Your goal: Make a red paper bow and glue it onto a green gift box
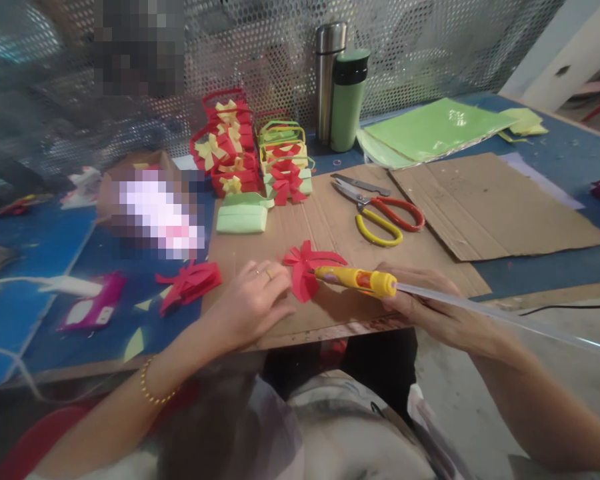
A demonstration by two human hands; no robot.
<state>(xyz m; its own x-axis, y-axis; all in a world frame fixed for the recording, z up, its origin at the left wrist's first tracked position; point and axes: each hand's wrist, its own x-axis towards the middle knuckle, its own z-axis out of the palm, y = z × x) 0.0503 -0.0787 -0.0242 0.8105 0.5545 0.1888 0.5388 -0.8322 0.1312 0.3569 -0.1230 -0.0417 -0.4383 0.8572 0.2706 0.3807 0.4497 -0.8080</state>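
Red bow: 1, between separated hands | left hand: grip unclear | right hand: clamped on 1 glue gun

A strip of cardboard gives passage between red bow and scissors; behind, baskets and bottles (both upright) block the way, and rightward a glue stick slants across.

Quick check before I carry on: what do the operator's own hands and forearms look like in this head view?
Both are ungloved. The left hand has a gold-coloured ring on a finger, and a bracelet of round gold-coloured beads circles that wrist. The right hand shows no jewellery where visible. No sleeve covers either wrist.
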